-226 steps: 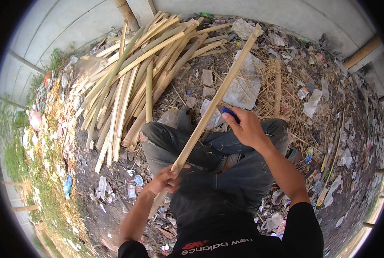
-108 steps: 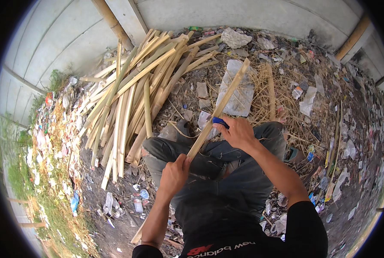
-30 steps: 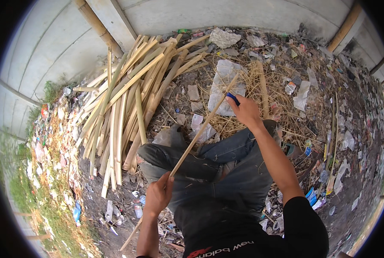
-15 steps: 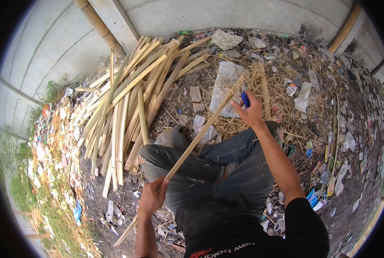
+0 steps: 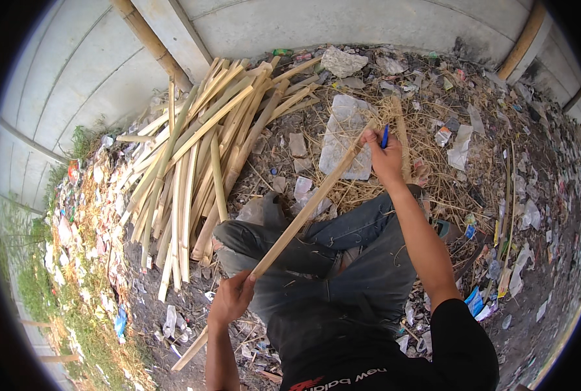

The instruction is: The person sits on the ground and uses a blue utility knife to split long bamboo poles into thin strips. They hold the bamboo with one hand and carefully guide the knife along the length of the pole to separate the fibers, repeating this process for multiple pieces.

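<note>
A long, pale split bamboo strip (image 5: pixel 303 213) slants across my lap, its far end pointing up and to the right. My left hand (image 5: pixel 230 298) is closed round it near my left thigh, and the near end sticks out below past the forearm. Near the far end, my right hand (image 5: pixel 384 159) pinches the strip between thumb and fingers. That same hand also carries a slim blue tool (image 5: pixel 385 136), perhaps a knife handle; no blade shows. Under the strip's far part lies a whitish flat slab (image 5: pixel 346 117) on the ground.
A heap of split bamboo strips (image 5: pixel 193 156) lies at the left front. My crossed legs in dark jeans (image 5: pixel 368 274) are beneath the work. Straw-like shavings (image 5: pixel 427 146) and scattered litter cover the ground to the right. A grey panel wall (image 5: pixel 368 23) stands behind, with a rock (image 5: pixel 342 62) near its foot.
My right hand has turned and closed onto the strip's far end, where before it was just off it. The blue tool now points more upright. My left hand keeps its hold.
</note>
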Demonstrator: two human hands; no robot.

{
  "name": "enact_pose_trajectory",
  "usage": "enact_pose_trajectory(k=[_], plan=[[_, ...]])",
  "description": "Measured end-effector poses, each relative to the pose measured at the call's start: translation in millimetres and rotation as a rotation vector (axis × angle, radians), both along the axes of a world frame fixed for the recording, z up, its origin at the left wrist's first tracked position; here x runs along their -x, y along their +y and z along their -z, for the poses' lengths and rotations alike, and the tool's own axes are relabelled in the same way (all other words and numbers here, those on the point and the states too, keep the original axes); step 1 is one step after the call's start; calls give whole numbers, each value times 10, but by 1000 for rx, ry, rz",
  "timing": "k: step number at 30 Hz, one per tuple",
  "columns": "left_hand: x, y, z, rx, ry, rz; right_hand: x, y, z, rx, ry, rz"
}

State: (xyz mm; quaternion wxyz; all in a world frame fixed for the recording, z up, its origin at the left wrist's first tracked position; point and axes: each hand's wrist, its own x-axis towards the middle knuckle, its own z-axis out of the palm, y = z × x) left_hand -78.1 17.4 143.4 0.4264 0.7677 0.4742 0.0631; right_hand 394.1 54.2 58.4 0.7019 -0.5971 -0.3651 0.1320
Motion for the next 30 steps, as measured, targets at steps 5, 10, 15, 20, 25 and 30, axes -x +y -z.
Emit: enact_pose_trajectory(k=[5, 10, 15, 20, 25, 30], plan=[[-62, -62, 62, -6, 5, -47, 445, -386, -319, 448, -334, -40], [-124, -46, 116, -45, 6, -41, 1064, -633, -220, 635, -588, -335], [-128, -47, 110, -76, 14, -45, 1218, -562, -158, 589, -643, -405], [-88, -74, 104, -78, -1, -39, 1213, -552, -197, 591, -709, -403], [-107, -84, 122, -124, -14, -2, 1250, -544, -196, 618, -700, -417], [-132, -83, 171, -231, -44, 22, 1093, -399, -200, 690, -778, -370]])
